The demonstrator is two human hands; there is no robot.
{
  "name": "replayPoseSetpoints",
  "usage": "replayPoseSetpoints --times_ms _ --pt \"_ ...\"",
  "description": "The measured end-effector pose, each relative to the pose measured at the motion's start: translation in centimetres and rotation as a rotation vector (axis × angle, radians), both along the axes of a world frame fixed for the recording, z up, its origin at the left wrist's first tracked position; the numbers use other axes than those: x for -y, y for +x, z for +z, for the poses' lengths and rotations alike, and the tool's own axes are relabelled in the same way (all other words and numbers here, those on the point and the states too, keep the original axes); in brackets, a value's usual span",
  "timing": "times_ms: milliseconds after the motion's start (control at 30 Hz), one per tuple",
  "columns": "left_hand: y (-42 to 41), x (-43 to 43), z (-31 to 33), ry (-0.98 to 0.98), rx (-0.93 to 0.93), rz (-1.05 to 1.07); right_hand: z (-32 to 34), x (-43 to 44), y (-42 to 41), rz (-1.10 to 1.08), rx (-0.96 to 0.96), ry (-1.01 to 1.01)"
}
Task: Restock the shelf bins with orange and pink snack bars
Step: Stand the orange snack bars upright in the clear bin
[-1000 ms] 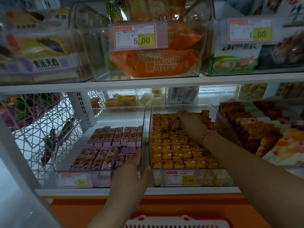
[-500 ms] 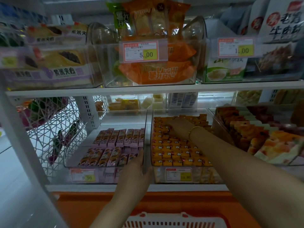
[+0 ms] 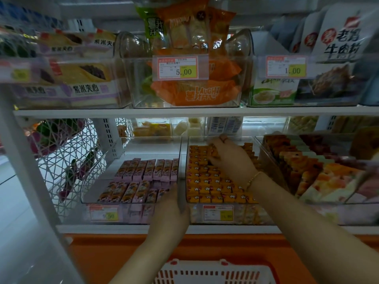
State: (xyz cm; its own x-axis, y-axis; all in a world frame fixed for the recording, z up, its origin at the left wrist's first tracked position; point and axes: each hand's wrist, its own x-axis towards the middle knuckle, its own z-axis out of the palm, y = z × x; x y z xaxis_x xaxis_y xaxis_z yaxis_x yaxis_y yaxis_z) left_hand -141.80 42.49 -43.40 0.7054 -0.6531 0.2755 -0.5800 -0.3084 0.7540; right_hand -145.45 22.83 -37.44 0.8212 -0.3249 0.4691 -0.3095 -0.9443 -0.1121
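Pink wrapped bars (image 3: 143,173) lie front-to-back in clear plastic bin (image 3: 98,178), left grip (image 3: 171,212) clamps its wall; right grip (image 3: 231,160) pinches small orange bars (image 3: 211,189).

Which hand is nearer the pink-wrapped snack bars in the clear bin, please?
Left. The left hand grips the bin wall beside the pink-wrapped snack bars; the right hand is among the orange-wrapped snack bars.

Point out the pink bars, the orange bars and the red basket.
pink bars (image 3: 147,170): head view, back row middle.
orange bars (image 3: 207,181): head view, a middle row.
red basket (image 3: 215,272): head view, slotted wall.
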Motion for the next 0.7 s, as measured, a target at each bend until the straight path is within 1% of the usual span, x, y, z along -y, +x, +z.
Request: replayPoseSetpoints --times_ms 100,167,233,300,333,367,400,467,600,700 --pt "-0.6 0.4 -0.1 -0.041 0.038 0.091 1.2 -2.1 -1.9 0.021 0.175 0.105" --pt "-0.9 0.2 0.7 -0.073 0.005 0.173 2.6 -3.1 -3.2 0.082 0.260 0.231" --pt "-1.4 -0.2 1.9 -0.205 -0.145 0.130 4.1 -3.7 -4.5 0.131 0.347 0.464" --pt "-2.0 -0.4 2.6 -0.362 -0.353 -0.020 5.4 -3.6 -5.7 0.166 0.398 0.775" --pt "-2.2 -0.5 2.8 -0.420 -0.455 -0.077 5.8 -3.4 -6.1 0.175 0.373 0.910" --pt "-2.4 -0.5 2.9 -0.454 -0.537 -0.110 6.1 -3.1 -6.5 0.185 0.327 1.000" --pt "-2.5 -0.5 3.0 -0.472 -0.585 -0.133 6.2 -2.8 -6.8 0.192 0.273 1.055" --pt "-2.8 -0.6 3.3 -0.465 -0.616 -0.173 6.1 -2.5 -7.2 0.204 0.193 1.113" --pt "-2.6 -0.8 3.1 -0.396 -0.654 -0.200 5.6 -1.9 -7.3 0.219 0.198 1.177" --pt "-2.2 -0.8 2.8 -0.318 -0.731 -0.242 5.3 -0.9 -7.6 0.218 0.140 1.193"
